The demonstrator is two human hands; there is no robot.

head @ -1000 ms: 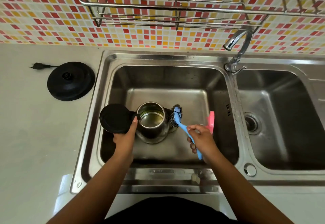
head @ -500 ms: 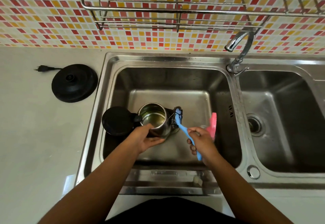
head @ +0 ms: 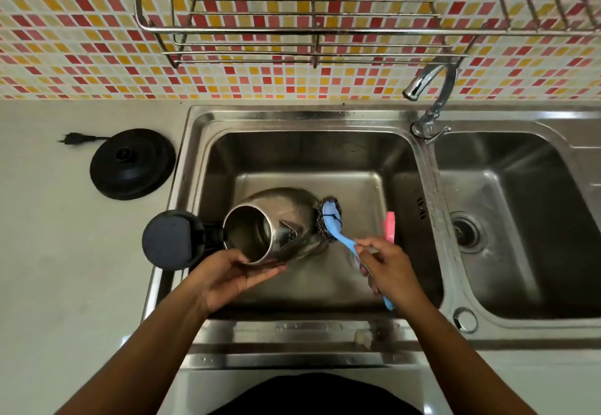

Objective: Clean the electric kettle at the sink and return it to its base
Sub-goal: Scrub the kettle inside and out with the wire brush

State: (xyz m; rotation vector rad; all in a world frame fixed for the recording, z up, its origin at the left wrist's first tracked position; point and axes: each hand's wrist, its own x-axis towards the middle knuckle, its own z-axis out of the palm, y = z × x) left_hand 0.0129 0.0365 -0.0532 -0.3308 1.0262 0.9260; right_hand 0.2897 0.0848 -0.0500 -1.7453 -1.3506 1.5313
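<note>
Head view: left hand cups the tilted kettle in the left sink basin, lid open. Right hand is closed around a blue scrubber touching the kettle's bottom. Black base sits on the counter.

left hand: bare, no glove, ring or watch | right hand: bare, no glove or ring | forearms: bare, no sleeves showing | torso: dark black garment at the frame's bottom edge
</note>
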